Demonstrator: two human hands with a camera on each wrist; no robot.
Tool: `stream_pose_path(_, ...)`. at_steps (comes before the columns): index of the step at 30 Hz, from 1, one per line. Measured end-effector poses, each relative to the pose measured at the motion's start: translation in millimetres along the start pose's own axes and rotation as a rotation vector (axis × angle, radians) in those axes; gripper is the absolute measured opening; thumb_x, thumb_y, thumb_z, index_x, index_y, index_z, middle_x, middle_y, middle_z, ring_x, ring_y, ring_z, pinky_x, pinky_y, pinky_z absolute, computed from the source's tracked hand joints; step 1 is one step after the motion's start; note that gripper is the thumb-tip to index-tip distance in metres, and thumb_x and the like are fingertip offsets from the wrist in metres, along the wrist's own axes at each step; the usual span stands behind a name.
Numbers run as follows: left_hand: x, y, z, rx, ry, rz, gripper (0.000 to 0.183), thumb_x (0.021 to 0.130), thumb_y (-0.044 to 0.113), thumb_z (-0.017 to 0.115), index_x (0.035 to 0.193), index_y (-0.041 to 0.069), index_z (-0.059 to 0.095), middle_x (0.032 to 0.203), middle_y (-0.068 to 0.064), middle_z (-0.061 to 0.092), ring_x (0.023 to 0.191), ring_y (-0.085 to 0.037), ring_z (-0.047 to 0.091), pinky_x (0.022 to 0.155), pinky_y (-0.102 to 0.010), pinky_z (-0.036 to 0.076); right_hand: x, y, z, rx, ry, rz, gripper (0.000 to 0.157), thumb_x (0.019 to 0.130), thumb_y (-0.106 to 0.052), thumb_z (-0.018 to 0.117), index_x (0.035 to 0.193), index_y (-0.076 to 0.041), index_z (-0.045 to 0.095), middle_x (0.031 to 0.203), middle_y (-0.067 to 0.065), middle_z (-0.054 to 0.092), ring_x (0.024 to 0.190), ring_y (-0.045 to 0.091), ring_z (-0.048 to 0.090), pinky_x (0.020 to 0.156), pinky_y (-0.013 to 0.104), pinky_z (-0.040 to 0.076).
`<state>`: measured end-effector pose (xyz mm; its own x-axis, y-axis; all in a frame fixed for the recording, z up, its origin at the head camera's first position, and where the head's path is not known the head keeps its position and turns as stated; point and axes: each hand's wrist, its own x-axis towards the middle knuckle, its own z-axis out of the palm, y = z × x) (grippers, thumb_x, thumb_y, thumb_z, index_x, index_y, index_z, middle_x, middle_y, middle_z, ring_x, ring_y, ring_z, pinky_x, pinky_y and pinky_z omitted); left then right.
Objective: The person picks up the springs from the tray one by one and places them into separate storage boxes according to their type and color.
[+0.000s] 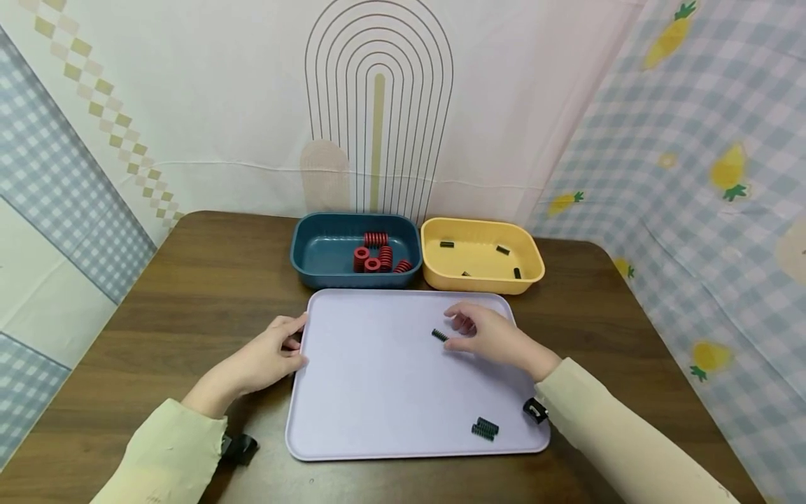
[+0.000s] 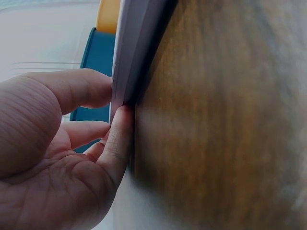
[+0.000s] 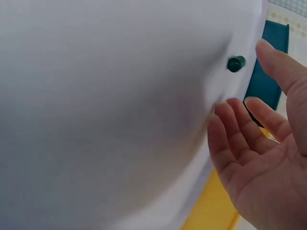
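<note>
A small dark green coil spring (image 1: 439, 335) lies on the pale lilac tray (image 1: 378, 378). My right hand (image 1: 488, 336) hovers around it, thumb and fingers apart; in the right wrist view the spring (image 3: 235, 63) shows near the thumb, with nothing pinched. My left hand (image 1: 267, 357) holds the tray's left edge. In the left wrist view its thumb touches the rim (image 2: 125, 57) and one finger reaches to the underside. Two more dark springs (image 1: 485, 428) lie side by side near the tray's front right corner.
Behind the tray stands a dark blue bin (image 1: 327, 281) with several thicker red springs (image 1: 385, 257). Touching its right side, a yellow bin (image 1: 481, 283) contains several small dark springs (image 1: 502, 249). Everything rests on a brown wooden table (image 1: 208, 294), with patterned cloth behind and at the sides.
</note>
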<state>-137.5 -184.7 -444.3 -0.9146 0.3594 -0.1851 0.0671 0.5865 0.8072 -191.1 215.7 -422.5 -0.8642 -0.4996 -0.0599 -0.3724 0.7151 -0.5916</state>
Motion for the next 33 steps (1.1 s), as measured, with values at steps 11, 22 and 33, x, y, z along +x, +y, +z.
stream_pose_path(11, -0.6, 0.0, -0.6, -0.003, 0.002, 0.008, 0.076, 0.089, 0.007, 0.065, 0.152, -0.002, 0.023, 0.133, -0.017, 0.036, 0.103, -0.023, 0.049, 0.078, -0.028, 0.047, 7.3, 5.4, 9.2, 0.026, -0.038, 0.111, 0.037, 0.078, -0.034, 0.082, 0.101, -0.015, 0.061, 0.093, -0.001, 0.059, 0.085, 0.016, 0.052, 0.078, 0.034, 0.043)
stream_pose_path(22, -0.1, 0.3, 0.7, -0.003, 0.008, 0.006, 0.076, 0.089, 0.006, 0.064, 0.152, -0.002, 0.022, 0.132, -0.017, 0.036, 0.103, -0.023, 0.048, 0.077, -0.027, 0.046, 7.7, 4.2, 11.5, -0.002, -0.014, 0.106, 0.024, 0.083, -0.029, 0.078, 0.095, -0.015, 0.063, 0.087, -0.003, 0.058, 0.08, 0.014, 0.052, 0.074, 0.032, 0.043)
stream_pose_path(33, -0.9, 2.2, 0.5, 0.0, 0.004, 0.003, 0.075, 0.09, 0.006, 0.064, 0.152, -0.002, 0.022, 0.132, -0.017, 0.036, 0.103, -0.023, 0.048, 0.077, -0.027, 0.046, 7.8, 3.4, 10.6, -0.009, -0.02, 0.103, 0.012, 0.087, -0.024, 0.074, 0.088, -0.017, 0.064, 0.082, -0.004, 0.058, 0.078, 0.014, 0.053, 0.074, 0.033, 0.044)
